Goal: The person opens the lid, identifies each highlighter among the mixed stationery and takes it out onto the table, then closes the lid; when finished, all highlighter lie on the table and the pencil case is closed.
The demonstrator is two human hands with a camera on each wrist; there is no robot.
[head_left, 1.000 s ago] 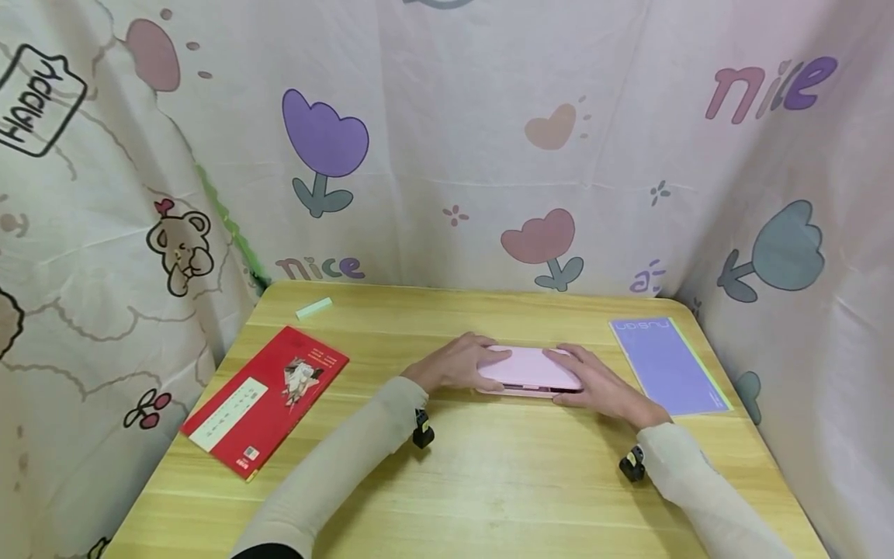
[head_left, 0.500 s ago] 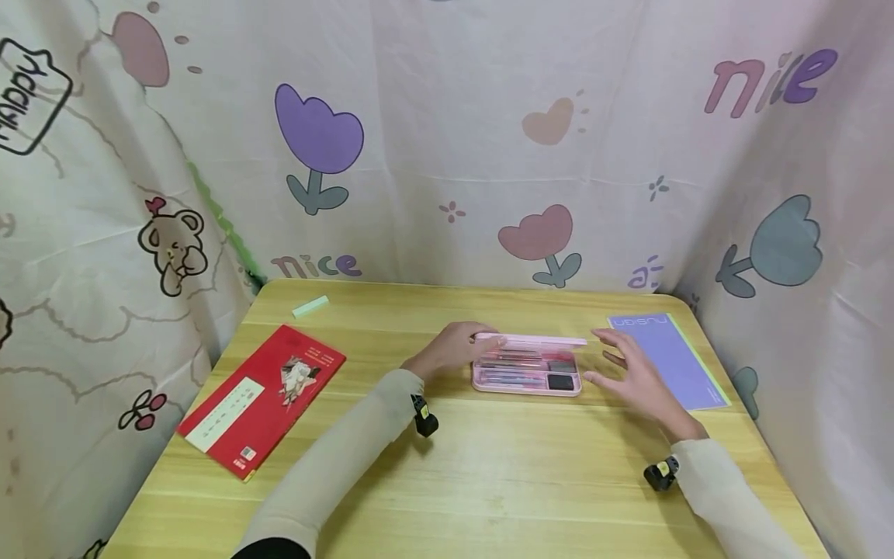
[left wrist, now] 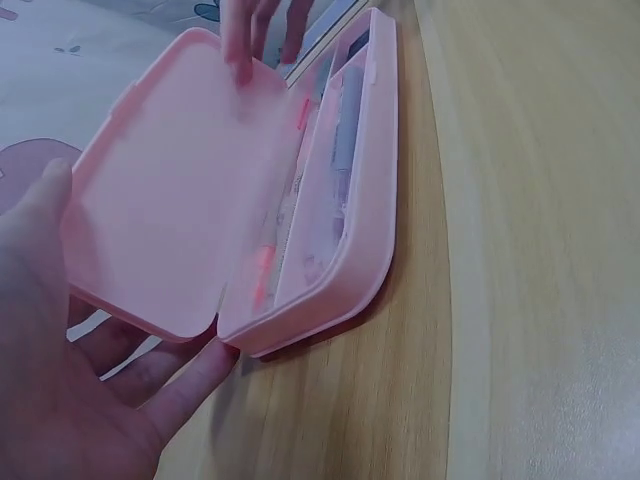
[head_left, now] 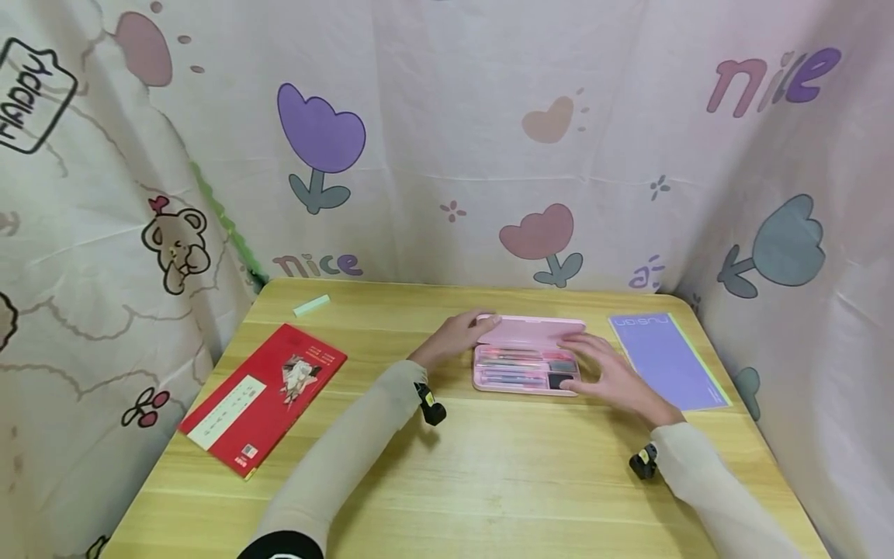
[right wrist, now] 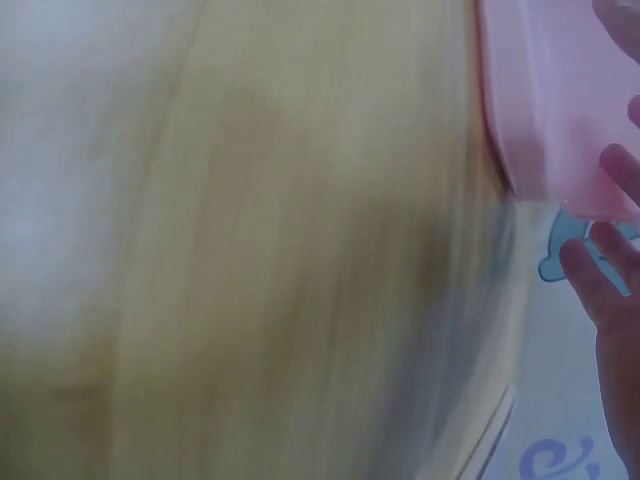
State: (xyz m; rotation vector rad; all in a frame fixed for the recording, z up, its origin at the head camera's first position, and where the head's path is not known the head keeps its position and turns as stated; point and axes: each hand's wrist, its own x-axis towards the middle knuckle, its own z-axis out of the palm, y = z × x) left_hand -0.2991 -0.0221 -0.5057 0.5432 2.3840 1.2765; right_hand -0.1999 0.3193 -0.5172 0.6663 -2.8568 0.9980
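Observation:
A pink pencil case lies on the table with its lid raised and leaning back. Inside are several pens and, at the right end, a dark block. My left hand grips the lid's left edge; in the left wrist view its thumb is at the edge and its fingers lie behind. A grey marker sits in the front compartment there. My right hand reaches over the case's right end with fingers spread. Whether its fingertips touch anything is unclear.
A red book lies at the left of the table. Behind it is a small pale green stick-like piece. A purple notebook lies at the right. Patterned cloth hangs behind and at both sides.
The pencil case's lid has swung up and back, uncovering the pens. My right hand let go of the case, drew off to the right, then came back over its right end.

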